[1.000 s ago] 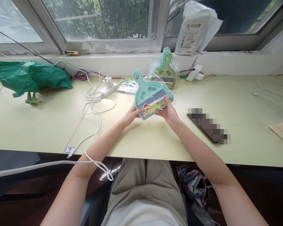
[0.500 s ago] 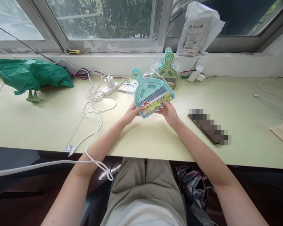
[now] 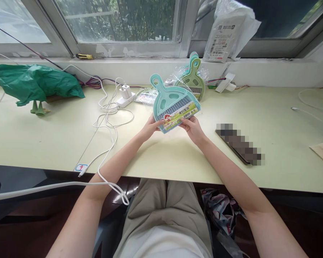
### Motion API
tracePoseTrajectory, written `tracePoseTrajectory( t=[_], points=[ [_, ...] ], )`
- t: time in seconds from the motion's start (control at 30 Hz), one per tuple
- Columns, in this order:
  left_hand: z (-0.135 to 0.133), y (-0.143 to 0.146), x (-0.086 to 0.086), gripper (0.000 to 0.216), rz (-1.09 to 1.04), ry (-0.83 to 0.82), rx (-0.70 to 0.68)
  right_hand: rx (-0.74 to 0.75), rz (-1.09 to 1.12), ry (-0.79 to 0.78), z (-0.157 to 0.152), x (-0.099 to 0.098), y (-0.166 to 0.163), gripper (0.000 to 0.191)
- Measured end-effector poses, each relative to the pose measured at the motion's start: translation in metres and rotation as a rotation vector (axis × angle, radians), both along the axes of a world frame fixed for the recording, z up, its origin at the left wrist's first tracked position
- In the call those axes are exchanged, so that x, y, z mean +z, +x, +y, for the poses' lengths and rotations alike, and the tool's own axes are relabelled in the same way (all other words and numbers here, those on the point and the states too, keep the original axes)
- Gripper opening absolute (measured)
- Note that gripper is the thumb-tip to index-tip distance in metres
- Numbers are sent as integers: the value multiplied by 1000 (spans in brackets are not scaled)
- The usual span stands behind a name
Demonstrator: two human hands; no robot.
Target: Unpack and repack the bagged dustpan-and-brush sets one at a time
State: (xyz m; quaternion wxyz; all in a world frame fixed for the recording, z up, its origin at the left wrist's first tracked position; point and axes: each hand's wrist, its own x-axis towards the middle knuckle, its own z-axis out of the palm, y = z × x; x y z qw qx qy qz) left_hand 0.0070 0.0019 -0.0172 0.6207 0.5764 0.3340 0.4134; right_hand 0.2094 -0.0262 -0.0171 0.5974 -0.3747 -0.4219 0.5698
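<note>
A light blue mini dustpan [image 3: 165, 102] with a grey-bristled brush and a printed label is held up over the table, tilted, its ring handle pointing up and left. Clear plastic wrap shows around it. My left hand [image 3: 150, 128] grips its lower left corner, thumb on the front. At the lower right edge, my right hand [image 3: 193, 128] pinches the label side with thumb and fingers. Behind it, a green dustpan [image 3: 191, 79] fronts a stack of similar ones leaning on the wall. Another wrapped set [image 3: 145, 96] lies flat to the left, partly hidden.
Left of my hands, white cables [image 3: 107, 114] run from a charger on a power strip [image 3: 125, 102] and over the table edge. A green plastic bag [image 3: 37, 84] lies far left. A blurred dark flat object [image 3: 238, 145] is on the right. A white parcel [image 3: 222, 39] stands on the sill.
My right hand's fingers have shifted slightly left along the dustpan's lower edge. The dustpan stays held in nearly the same place, and the view has moved a little.
</note>
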Motion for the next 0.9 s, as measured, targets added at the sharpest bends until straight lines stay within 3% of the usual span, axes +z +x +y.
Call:
tracePoseTrajectory(
  t=[0.77, 0.9],
  points=[
    [-2, 1, 3, 63, 24, 17, -1, -49, 20, -9, -2, -2, -2, 33],
    [-8, 3, 9, 62, 57, -28, -91, -63, 38, 8, -4, 1, -3, 33]
  ],
)
